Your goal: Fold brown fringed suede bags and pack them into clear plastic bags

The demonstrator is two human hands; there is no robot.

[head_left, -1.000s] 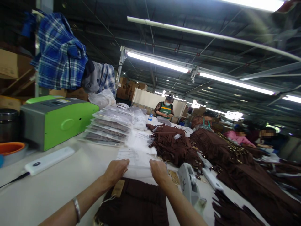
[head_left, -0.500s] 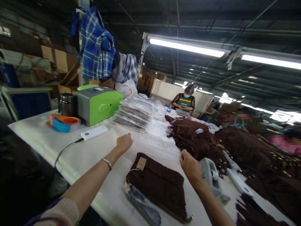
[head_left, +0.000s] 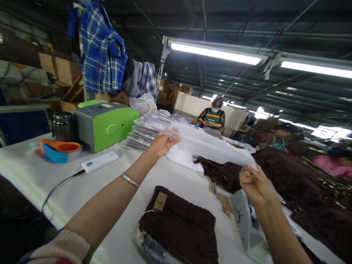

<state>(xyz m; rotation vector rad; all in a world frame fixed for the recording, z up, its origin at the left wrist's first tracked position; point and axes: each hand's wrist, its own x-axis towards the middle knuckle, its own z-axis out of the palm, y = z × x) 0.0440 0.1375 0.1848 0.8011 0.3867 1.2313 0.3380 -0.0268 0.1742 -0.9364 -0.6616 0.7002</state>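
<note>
Between my two hands stretches a thin, translucent white sheet (head_left: 213,143), lifted above the table; whether it is paper or plastic I cannot tell. My left hand (head_left: 162,143) pinches its left end in front of the stacked packages. At the right end, the closed fingers of my right hand (head_left: 254,183) grip the sheet. Below and between my arms lies a folded dark brown cloth item (head_left: 181,229) with a tan tag (head_left: 160,201) on a white string. Clear plastic (head_left: 151,244) shows along its near-left edge.
A green-grey machine (head_left: 107,124), a steel flask (head_left: 63,126), an orange-blue tape roll (head_left: 60,149) and a corded white device (head_left: 100,161) stand left. Flat plastic packages (head_left: 150,124) are stacked behind. A grey dispenser (head_left: 249,223) and brown cloth piles (head_left: 297,183) lie right. A co-worker (head_left: 213,116) stands beyond.
Both hands have risen from the tabletop and moved forward, lifting the white sheet with them. My right hand has shifted right. The view has turned slightly, so the left-hand items appear farther left.
</note>
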